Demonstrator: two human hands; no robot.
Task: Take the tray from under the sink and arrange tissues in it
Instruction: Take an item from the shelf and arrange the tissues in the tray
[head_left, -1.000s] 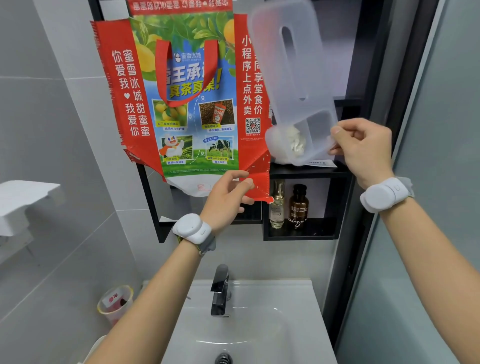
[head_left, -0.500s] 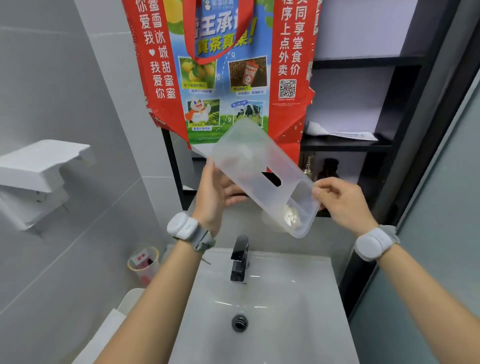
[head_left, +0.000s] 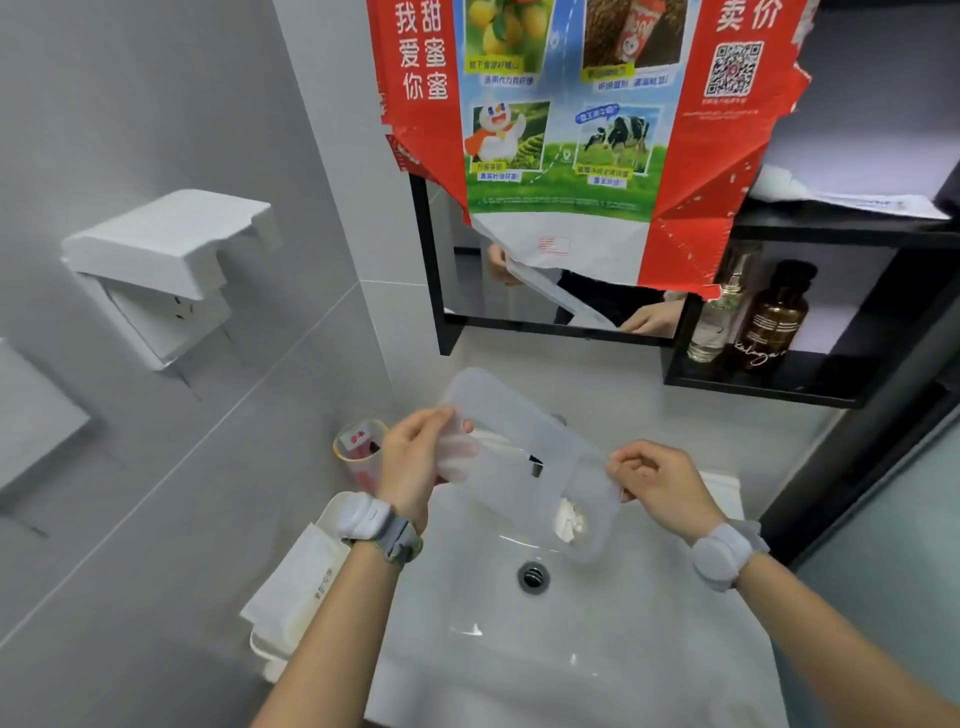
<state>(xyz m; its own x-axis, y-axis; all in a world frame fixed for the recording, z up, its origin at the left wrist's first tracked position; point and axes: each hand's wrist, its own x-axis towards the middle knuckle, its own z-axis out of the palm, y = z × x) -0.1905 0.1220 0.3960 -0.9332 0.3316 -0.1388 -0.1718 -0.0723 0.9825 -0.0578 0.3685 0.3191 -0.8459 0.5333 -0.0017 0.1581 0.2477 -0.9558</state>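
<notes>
A translucent plastic tray with a slot in its base hangs tilted over the white sink. My left hand grips its upper left end and my right hand pinches its lower right edge. A crumpled white tissue lies in the tray's low end. A white tissue pack rests to the left of the sink, partly behind my left forearm.
A red printed bag hangs over the mirror. Two bottles stand on the black shelf at right. A white wall dispenser sticks out at left. A cup sits by the sink. The drain lies below the tray.
The tray came down from in front of the bag to just above the sink. My left hand left the bag and took the tray's other end.
</notes>
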